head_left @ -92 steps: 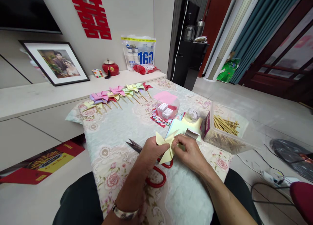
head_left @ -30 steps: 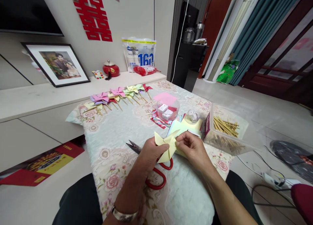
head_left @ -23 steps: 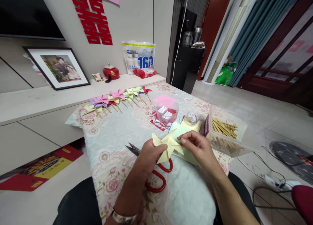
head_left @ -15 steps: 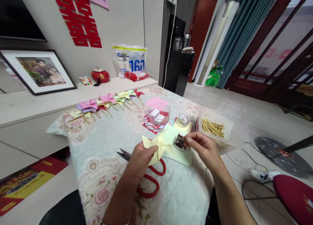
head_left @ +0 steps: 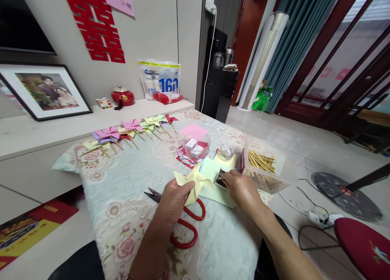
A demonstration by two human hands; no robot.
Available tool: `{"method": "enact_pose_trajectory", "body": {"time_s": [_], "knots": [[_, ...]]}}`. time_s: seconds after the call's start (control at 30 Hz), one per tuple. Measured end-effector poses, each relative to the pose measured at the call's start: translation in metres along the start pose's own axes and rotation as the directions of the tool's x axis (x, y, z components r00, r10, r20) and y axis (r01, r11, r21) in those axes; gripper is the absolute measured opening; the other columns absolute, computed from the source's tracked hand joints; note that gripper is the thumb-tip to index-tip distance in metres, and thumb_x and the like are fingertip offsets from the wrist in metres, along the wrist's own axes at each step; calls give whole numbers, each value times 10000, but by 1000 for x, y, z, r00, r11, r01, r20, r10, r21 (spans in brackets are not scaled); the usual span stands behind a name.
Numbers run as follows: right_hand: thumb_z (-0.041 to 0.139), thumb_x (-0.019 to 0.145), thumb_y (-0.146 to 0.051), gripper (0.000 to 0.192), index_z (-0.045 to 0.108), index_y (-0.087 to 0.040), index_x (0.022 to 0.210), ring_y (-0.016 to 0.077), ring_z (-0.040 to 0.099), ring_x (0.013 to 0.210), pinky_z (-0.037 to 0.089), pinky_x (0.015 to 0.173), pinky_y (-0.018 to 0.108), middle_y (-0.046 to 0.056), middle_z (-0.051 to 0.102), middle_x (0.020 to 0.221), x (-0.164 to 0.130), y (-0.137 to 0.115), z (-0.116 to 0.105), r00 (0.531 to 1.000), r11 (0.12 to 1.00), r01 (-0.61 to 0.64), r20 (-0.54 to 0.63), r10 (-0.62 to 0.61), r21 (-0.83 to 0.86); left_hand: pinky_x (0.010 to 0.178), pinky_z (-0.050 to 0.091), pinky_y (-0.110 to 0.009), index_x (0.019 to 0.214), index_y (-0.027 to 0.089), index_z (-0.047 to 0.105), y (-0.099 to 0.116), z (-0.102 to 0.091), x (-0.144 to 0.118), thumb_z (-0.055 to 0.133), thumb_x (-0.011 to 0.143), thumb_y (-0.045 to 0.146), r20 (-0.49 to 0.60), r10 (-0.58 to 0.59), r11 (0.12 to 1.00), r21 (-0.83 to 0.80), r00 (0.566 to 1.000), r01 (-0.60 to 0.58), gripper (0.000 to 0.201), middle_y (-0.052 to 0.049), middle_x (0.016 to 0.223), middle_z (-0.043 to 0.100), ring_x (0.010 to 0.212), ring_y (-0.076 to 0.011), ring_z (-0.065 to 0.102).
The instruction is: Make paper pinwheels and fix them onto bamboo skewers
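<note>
Pinwheel, thin creasable paper at frame centre, pinched at its hub by left hand; right hand fingers pin box, grip unclear.

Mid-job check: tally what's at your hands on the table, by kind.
yellow pinwheel, in left hand grip: 1
small open box, at right hand: 1
red-handled scissors: 1
clear tub of sticks: 1
Total: 4
</note>
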State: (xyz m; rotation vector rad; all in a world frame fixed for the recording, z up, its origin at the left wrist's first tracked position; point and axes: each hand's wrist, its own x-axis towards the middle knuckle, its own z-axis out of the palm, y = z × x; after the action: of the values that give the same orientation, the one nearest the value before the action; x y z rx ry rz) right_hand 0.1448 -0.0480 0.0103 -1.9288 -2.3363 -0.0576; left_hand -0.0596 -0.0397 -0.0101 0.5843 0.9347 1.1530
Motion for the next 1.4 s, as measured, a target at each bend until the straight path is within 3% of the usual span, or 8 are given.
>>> {"method": "enact_pose_trajectory", "body": {"time_s": [0.1, 0.37, 0.67, 0.93, 1.27, 1.4], "knots": [[481, 910, -71, 234, 692, -172, 926, 243, 715, 777, 377, 581, 263, 113, 728, 888, 14, -6, -2, 988, 988, -6, 154, 30, -154, 732, 554, -300, 852, 145, 701, 0, -1, -1, 728, 644, 164, 41, 16, 1000, -16, 999, -15, 211, -46, 750, 747, 744, -227, 714], [472, 853, 32, 300, 713, -123, 942, 288, 736, 874, 454, 651, 280, 171, 749, 951, 27, -13, -6, 964, 980, 18, 263, 36, -200, 735, 543, -301, 869, 144, 704, -1, -2, -1, 749, 627, 203, 85, 31, 999, -47, 996, -27, 252, -37, 752, 747, 741, -223, 707], [499, 827, -14, 265, 708, -140, 930, 264, 726, 867, 400, 632, 271, 146, 747, 981, 27, -8, -6, 968, 988, 42, 250, -3, -151, 710, 539, -282, 903, 144, 713, -1, -2, -2, 750, 648, 202, 118, 22, 999, -52, 993, -16, 265, -35, 785, 762, 720, -206, 705], [513, 845, -101, 197, 702, -156, 837, 213, 696, 744, 291, 581, 278, 111, 754, 829, 23, 2, -12, 983, 999, 8, 186, -1, -33, 689, 535, -285, 886, 157, 697, -2, -2, -2, 753, 625, 204, 87, 20, 999, -38, 996, -16, 271, -39, 774, 753, 731, -219, 702], [492, 884, -123, 243, 731, -165, 880, 177, 651, 722, 302, 594, 266, 88, 747, 818, 23, 8, -23, 992, 995, -44, 121, 33, 92, 649, 515, -251, 787, 164, 681, -1, 0, 0, 753, 598, 184, 19, 6, 1000, -19, 1000, -5, 203, -16, 687, 714, 691, -190, 677], [509, 911, -163, 232, 727, -188, 837, 177, 658, 715, 300, 594, 270, 70, 741, 787, 20, 8, -26, 987, 999, -31, 159, 25, 37, 676, 532, -272, 817, 161, 695, 0, 0, 0, 755, 608, 200, 32, 6, 1000, -5, 999, -6, 220, -23, 711, 727, 682, -195, 683]]}}
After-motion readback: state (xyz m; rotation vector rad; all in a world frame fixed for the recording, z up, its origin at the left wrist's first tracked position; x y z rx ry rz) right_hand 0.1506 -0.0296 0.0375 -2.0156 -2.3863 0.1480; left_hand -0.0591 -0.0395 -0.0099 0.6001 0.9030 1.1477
